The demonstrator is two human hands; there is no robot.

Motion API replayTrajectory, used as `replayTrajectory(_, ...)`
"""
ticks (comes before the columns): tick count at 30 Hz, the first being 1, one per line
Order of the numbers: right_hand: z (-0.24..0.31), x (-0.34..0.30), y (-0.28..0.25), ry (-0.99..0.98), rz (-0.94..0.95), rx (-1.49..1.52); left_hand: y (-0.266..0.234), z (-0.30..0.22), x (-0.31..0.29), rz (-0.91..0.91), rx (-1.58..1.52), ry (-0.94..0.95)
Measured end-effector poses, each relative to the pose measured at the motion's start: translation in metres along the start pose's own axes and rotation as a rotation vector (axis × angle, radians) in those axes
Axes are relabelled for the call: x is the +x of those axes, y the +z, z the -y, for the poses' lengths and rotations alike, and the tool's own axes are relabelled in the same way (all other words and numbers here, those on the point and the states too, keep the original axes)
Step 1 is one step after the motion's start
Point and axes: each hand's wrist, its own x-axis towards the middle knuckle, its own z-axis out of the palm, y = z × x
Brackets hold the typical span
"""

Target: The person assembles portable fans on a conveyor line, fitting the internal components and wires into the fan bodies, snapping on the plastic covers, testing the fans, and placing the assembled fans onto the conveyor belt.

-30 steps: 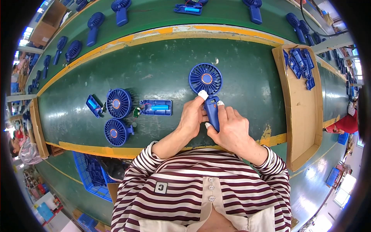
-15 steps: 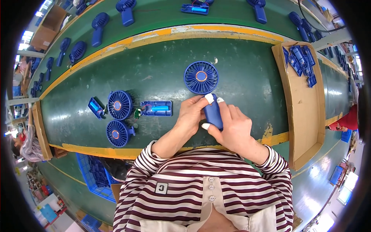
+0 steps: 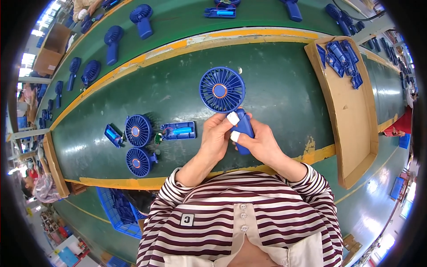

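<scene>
A blue handheld fan (image 3: 222, 90) is held over the bench, its round grille away from me and its handle toward me. My left hand (image 3: 215, 139) grips it where the grille meets the handle, with a white-covered thumb pressed on top. Around the lower handle closes my right hand (image 3: 261, 141), its thumb, also white-tipped, lying across the front. On the bench to the left are two fan heads (image 3: 138, 130), one nearer me than the other. Beside them lie an open handle half with a light-blue battery (image 3: 181, 131), a small green circuit board (image 3: 158, 138) and another handle shell (image 3: 114, 135).
At right stands a shallow cardboard tray (image 3: 356, 162) with blue handle shells (image 3: 341, 58) at its far end. Several blue fans (image 3: 113, 44) lie on the green belt (image 3: 178, 20) beyond the yellow edge. Below the bench at left is a blue crate (image 3: 119, 218).
The fan has shifted slightly left and tilted, its grille appearing larger. My right fingers have wrapped around the handle, with the thumb moved onto its front. The view has also turned slightly.
</scene>
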Motion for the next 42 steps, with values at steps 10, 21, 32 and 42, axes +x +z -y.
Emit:
replayTrajectory(10, 0.003, 0.000, -0.008, 0.056, 0.051, 0.110, 0.001, 0.003, 0.004, 0.075, 0.078, 0.053)
replayTrajectory(21, 0.026, 0.042, -0.015, -0.131, -0.008, 0.222, 0.002, -0.001, 0.028, -0.064, 0.126, 0.357)
replayTrajectory(32, 0.109, 0.255, -0.007, -0.684, -0.802, -0.885, -0.016, 0.036, 0.046, -0.150, 0.790, 0.642)
replayTrajectory(42, 0.157, 0.323, -0.056, -0.680, -1.217, -1.462, -0.025, 0.023, 0.036, -0.196, 0.839, 0.634)
